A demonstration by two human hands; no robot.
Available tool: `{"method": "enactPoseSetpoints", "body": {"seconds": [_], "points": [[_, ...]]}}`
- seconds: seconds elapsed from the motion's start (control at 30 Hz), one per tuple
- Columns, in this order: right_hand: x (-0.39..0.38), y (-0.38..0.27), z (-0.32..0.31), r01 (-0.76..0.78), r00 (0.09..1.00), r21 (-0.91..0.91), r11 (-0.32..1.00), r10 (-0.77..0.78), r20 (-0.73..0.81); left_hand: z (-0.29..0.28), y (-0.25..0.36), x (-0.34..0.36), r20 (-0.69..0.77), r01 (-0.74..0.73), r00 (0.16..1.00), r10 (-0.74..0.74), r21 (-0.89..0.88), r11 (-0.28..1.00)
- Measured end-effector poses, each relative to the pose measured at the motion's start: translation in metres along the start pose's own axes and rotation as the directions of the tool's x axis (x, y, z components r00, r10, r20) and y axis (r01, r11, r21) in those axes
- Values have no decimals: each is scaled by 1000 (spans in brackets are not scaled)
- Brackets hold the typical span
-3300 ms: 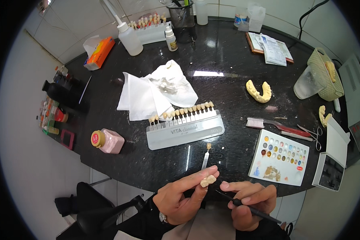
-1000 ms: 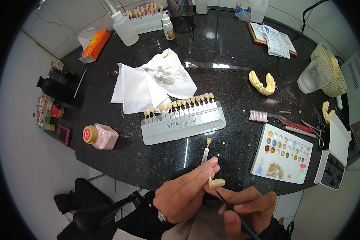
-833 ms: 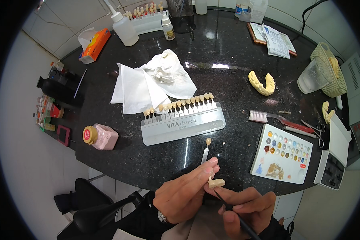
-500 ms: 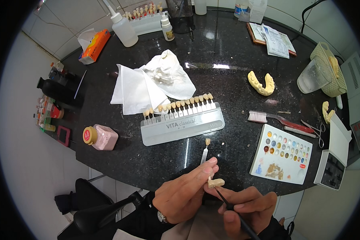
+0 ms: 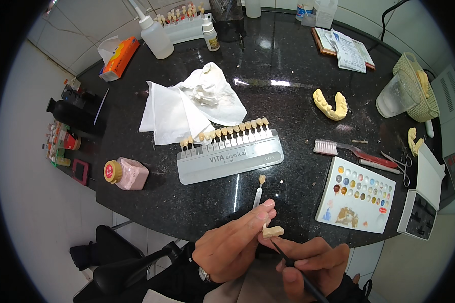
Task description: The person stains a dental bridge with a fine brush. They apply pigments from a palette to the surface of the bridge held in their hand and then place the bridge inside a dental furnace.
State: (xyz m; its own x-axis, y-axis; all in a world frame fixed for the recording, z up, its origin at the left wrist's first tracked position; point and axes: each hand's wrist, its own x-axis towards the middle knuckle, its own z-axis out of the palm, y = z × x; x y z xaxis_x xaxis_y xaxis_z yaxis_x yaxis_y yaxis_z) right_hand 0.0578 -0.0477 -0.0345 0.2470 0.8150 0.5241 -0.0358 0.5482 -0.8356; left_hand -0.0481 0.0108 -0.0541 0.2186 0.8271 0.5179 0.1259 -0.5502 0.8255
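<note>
My left hand [image 5: 232, 242] is closed, with a cream-coloured dental bridge [image 5: 273, 232] at its fingertips. A single tooth shade tab [image 5: 259, 194] juts out past these fingers; whether they grip it or it lies on the table, I cannot tell. In my right hand [image 5: 321, 260] is a thin dark brush [image 5: 303, 278], pinched like a pen, its pointed tip right at the lower edge of the bridge. Beyond both hands stands a grey shade guide [image 5: 232, 160] with a row of tooth tabs. A white palette [image 5: 356, 202] with coloured wells lies to the right.
White tissues [image 5: 192, 103] lie behind the shade guide. A pink jar [image 5: 131, 174] stands at left. Past the palette are a red-handled toothbrush [image 5: 359, 151], scissors-like forceps [image 5: 402, 169] and an open box [image 5: 419, 212]. A yellow dental cast [image 5: 330, 105] and a plastic cup [image 5: 397, 95] sit farther back.
The brush tip has shifted very slightly left against the bridge. Both hands otherwise keep nearly the same place and grip.
</note>
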Motion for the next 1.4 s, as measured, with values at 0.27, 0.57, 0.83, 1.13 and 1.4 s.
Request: {"method": "enactPoseSetpoints", "body": {"seconds": [0.27, 0.57, 0.83, 1.13, 1.4], "points": [[-3, 0, -1, -21, 1000, 9, 1000, 21, 10, -1, 2, 0, 11, 21, 1000, -21, 8, 1000], [-3, 1, -1, -9, 1000, -4, 1000, 10, 23, 0, 2, 1, -5, 9, 1000, -9, 7, 1000], [-1, 4, -4, 34, 997, -32, 999, -31, 70, 0, 1, 0, -1, 11, 1000, -11, 10, 1000], [-1, 7, -3, 60, 997, -3, 998, -60, 53, 1, 0, 0, -11, -6, 1000, 6, 17, 1000], [-1, 6, -1, 75, 997, -62, 995, -74, 18, 1, 0, 1, -22, -19, 1000, 19, 17, 1000]]}}
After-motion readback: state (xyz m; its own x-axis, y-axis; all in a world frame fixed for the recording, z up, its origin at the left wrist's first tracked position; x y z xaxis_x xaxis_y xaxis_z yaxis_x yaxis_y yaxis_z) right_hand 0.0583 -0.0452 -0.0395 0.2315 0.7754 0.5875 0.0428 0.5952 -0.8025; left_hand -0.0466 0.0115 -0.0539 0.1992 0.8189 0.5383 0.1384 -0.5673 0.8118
